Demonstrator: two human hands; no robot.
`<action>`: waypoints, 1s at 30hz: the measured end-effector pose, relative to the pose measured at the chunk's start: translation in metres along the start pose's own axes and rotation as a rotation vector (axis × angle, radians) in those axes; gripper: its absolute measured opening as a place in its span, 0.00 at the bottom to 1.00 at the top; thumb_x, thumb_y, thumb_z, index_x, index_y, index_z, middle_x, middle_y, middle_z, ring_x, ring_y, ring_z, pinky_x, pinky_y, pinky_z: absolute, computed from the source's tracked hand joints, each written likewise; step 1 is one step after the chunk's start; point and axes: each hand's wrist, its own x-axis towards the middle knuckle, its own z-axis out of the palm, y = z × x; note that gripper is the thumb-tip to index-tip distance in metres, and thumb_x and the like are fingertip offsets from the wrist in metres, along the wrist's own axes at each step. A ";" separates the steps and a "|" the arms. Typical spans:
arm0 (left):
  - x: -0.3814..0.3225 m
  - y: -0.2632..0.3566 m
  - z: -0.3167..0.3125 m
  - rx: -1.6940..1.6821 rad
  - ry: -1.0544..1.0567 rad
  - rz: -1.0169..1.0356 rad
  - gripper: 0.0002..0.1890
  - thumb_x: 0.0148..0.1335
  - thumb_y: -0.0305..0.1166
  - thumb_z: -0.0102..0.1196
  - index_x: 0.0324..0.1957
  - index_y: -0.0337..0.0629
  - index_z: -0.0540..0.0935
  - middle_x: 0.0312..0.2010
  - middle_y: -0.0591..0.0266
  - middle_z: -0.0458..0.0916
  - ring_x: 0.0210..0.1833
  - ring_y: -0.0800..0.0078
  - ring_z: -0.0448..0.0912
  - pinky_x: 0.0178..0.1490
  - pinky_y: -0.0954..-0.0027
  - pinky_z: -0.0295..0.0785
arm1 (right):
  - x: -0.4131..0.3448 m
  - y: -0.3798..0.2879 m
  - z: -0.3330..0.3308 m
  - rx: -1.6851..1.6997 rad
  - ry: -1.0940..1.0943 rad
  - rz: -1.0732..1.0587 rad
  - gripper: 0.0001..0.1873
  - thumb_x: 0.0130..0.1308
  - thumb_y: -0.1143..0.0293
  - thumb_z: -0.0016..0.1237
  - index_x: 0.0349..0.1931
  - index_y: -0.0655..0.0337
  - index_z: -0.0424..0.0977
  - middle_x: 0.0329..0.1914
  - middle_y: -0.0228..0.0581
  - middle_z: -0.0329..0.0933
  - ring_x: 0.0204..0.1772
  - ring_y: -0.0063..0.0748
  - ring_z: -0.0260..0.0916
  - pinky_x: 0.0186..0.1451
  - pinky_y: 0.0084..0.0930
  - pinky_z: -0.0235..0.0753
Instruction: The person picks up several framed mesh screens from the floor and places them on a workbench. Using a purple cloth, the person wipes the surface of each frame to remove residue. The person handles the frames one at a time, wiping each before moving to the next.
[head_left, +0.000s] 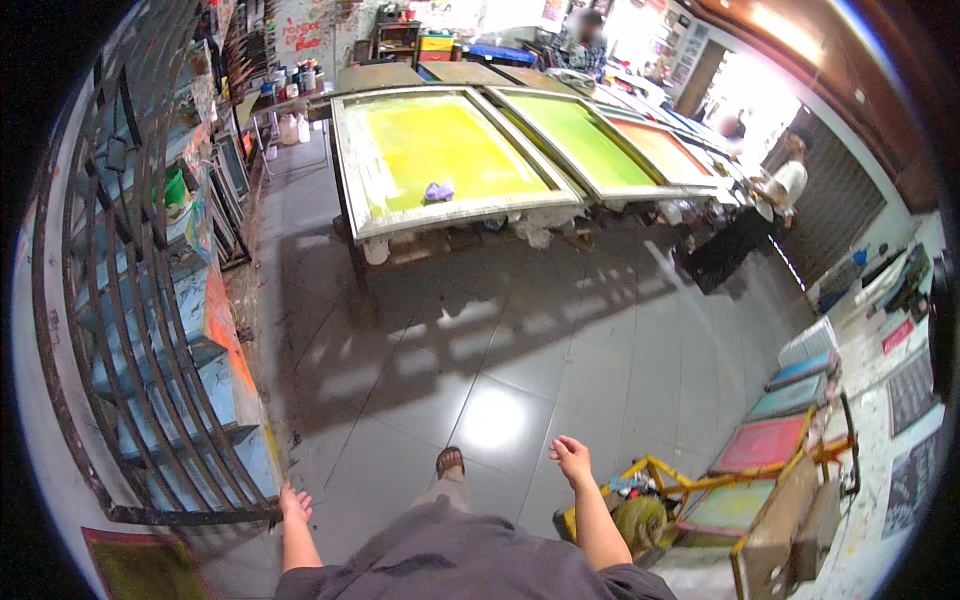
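Observation:
My left hand (295, 503) hangs low beside the end of the dark metal bars, fingers spread and holding nothing; whether it touches the bars I cannot tell. To the right of my body is my right hand (572, 459), raised a little over the tiled floor, fingers loosely curled with no object seen in them. Ahead, a screen-printing frame with yellow mesh (450, 142) lies on a long table, a crumpled purple cloth (439, 191) at its near edge. Beside it lie a green-mesh screen frame (589, 139) and an orange-mesh one (660, 150).
At left stands a blue shelf unit (195, 300) behind curved metal bars. A yellow metal cart (675, 480) is at lower right, near several coloured screens (765, 441) against the wall. One person (784, 180) stands at the table's right; another (585, 49) is behind it.

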 end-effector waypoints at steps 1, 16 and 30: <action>-0.001 0.011 0.027 -0.004 0.001 0.058 0.39 0.57 0.58 0.39 0.66 0.47 0.55 0.62 0.51 0.63 0.62 0.56 0.63 0.63 0.46 0.46 | 0.018 -0.014 0.000 -0.028 -0.007 -0.034 0.17 0.62 0.64 0.49 0.48 0.64 0.71 0.36 0.36 0.79 0.31 0.22 0.74 0.30 0.18 0.67; -0.252 0.312 0.525 0.477 -0.306 1.857 0.13 0.49 0.31 0.59 0.39 0.43 0.80 0.35 0.55 0.80 0.41 0.56 0.76 0.45 0.62 0.71 | 0.163 -0.202 -0.020 0.139 0.086 -0.250 0.12 0.63 0.69 0.47 0.44 0.65 0.72 0.36 0.40 0.79 0.33 0.25 0.76 0.35 0.19 0.71; -0.226 0.381 0.620 1.239 0.319 1.261 0.10 0.48 0.32 0.60 0.35 0.43 0.83 0.35 0.59 0.79 0.42 0.59 0.75 0.48 0.63 0.69 | 0.372 -0.373 -0.066 0.330 -0.121 -0.575 0.09 0.60 0.77 0.48 0.41 0.71 0.73 0.37 0.41 0.78 0.41 0.27 0.74 0.47 0.22 0.73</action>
